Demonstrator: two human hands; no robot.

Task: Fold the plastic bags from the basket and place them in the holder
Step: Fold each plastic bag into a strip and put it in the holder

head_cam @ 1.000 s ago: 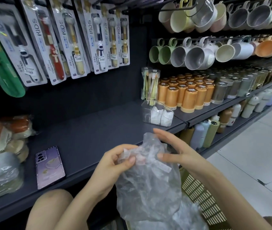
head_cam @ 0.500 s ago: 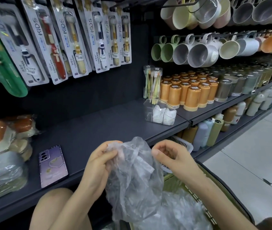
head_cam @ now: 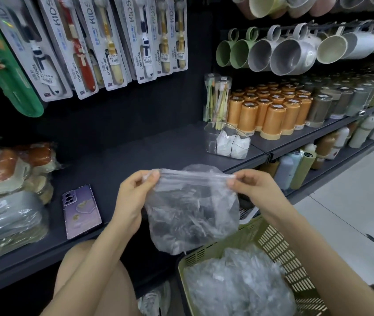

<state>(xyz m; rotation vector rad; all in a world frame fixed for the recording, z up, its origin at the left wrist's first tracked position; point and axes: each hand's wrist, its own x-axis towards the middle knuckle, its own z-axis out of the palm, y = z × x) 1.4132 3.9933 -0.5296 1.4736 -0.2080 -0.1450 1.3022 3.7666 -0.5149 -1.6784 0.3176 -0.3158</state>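
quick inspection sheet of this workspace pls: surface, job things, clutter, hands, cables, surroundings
surface: dark shelf, matte.
job's things: clear plastic bag held up, top edge stretched flat; green basket lower right, more bags piled inside; clear holder on the shelf, white bundles in it.
clutter: purple phone flat on the shelf; wrapped packs stacked at left.
hands: left hand and right hand each pinch a top corner of the plastic bag.
cables: nothing seen.
surroundings: hanging toothbrush packs, mugs, orange canisters, tiled floor.
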